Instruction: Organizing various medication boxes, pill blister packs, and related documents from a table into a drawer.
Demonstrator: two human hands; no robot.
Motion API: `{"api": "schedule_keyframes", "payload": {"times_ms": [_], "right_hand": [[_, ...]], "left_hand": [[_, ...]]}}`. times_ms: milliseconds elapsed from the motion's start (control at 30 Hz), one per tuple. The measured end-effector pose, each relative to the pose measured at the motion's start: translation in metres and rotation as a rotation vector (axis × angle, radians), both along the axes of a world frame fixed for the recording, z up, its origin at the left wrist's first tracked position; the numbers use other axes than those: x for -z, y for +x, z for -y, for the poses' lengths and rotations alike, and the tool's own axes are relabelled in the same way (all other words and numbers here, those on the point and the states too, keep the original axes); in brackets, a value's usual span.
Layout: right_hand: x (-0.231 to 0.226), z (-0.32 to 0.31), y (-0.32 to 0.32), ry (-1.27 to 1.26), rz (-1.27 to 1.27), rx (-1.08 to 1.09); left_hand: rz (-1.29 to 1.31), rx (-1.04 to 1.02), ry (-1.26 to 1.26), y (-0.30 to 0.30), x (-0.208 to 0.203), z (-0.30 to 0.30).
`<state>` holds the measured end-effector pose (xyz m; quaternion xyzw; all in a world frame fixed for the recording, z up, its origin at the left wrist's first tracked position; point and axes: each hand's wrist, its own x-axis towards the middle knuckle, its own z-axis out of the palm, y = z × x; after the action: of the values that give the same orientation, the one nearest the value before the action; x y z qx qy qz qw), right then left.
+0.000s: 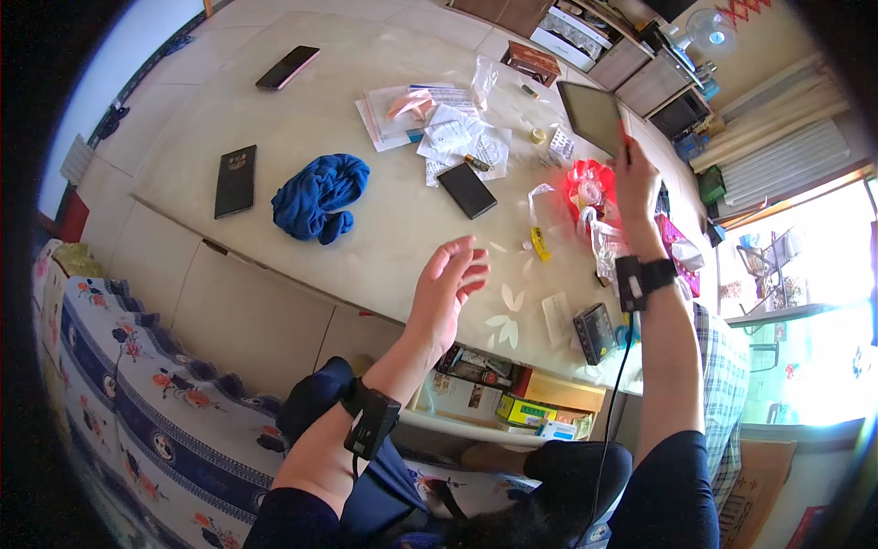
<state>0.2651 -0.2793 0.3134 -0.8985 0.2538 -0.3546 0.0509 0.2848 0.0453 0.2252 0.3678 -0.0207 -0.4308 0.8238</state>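
My right hand [637,181] is raised over the right side of the table and grips a flat dark rectangular panel [590,114] by its near corner. A bit of red shows along the panel's edge by my fingers; whether it is a tablet or a folder I cannot tell. My left hand [451,285] hovers above the table's near edge with bent fingers apart, holding nothing. Beyond it lie a black wallet-like rectangle [466,190] and a yellow tag-like strip [540,244]. A red plastic bag [590,188] sits just left of my right hand.
An open drawer [476,421] full of boxes juts out below the table edge. On the table [375,274] are a blue cloth [315,197], a phone [288,68], a black booklet [235,181], papers [453,137] and a small black box [596,333]. A floral-covered seat [165,412] stands left.
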Motion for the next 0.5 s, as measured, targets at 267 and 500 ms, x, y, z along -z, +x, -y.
{"api": "schedule_keyframes", "payload": {"times_ms": [267,500], "right_hand": [[0.001,-0.128,-0.107,1.325,-0.028,-0.386],[0.007,-0.184,-0.007,1.382,0.122,-0.588]], "left_hand": [[-0.146,-0.020,-0.250,0.011,-0.012,-0.013],[-0.135,-0.611,-0.252,0.053,-0.027,-0.088]]}}
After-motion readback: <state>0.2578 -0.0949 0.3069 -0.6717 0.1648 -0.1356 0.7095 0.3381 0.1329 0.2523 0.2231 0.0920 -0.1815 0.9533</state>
